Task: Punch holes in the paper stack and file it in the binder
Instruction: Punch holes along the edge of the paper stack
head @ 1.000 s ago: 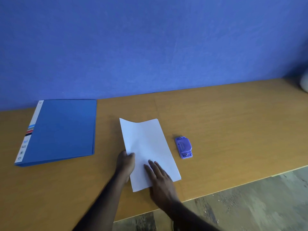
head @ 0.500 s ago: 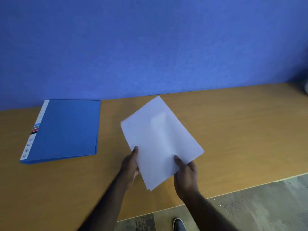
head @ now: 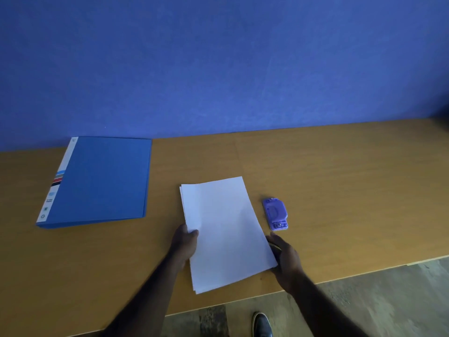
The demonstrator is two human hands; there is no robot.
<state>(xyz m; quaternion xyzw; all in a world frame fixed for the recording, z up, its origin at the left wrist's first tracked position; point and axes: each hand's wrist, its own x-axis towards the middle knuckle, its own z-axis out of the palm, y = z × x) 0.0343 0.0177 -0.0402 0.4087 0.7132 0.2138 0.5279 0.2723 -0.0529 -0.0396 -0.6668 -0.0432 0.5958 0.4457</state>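
A white paper stack lies flat on the wooden table, its sheets slightly fanned at the left edge. My left hand grips the stack's left edge, thumb on top. My right hand presses against the stack's right edge near the lower corner, fingers alongside it. A small purple hole punch sits just right of the paper, a little beyond my right hand. A closed blue binder lies flat at the left, apart from the paper.
The wooden table runs along a blue wall. Its front edge passes just below the paper. Grey floor and a dark shoe show beneath the edge.
The stack was lifted and tilted in both hands half a second ago; now it lies flat on the table again, and the hole punch is uncovered.
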